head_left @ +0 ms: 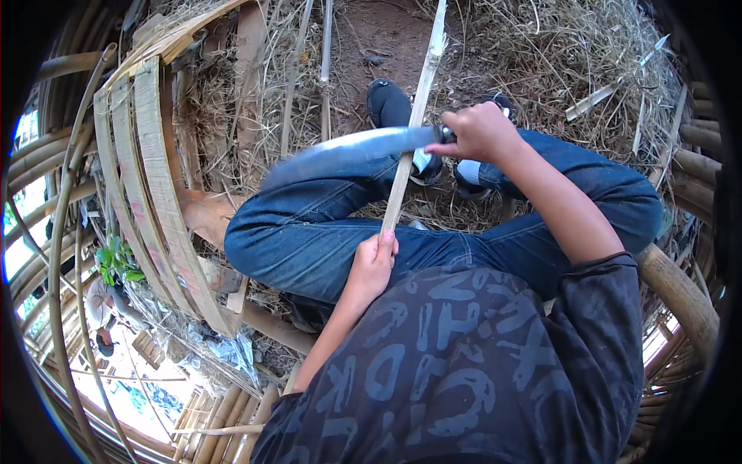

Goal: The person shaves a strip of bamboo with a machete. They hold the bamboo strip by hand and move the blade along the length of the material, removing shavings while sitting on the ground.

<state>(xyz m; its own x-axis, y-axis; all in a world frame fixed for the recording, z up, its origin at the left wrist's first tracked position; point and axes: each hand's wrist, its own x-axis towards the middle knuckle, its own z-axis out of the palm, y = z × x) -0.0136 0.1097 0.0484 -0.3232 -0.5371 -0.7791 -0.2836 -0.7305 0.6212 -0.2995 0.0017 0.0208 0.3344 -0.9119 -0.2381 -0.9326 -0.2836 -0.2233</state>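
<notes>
A long, pale split-bamboo strip [403, 182] runs from my lap up past my feet. Its lower end is in my left hand [372, 261], thumb laid along it and fingers closed round it. My right hand [481, 133] is closed on the dark handle of a machete [348, 147]. The long, curved blade lies across the strip, just above my left hand, and reaches out to the left over my knee. Toward its tip the blade is smeared by motion. The strip's far end looks frayed and splintered.
A slatted wooden bench [158, 162] stands at my left. Dry straw [541, 54] and loose bamboo pieces [591, 102] litter the soil around my shoes [386, 100]. Bamboo poles [680, 290] form railings on both sides. A green plant [117, 261] and clear plastic [232, 349] are beyond the bench.
</notes>
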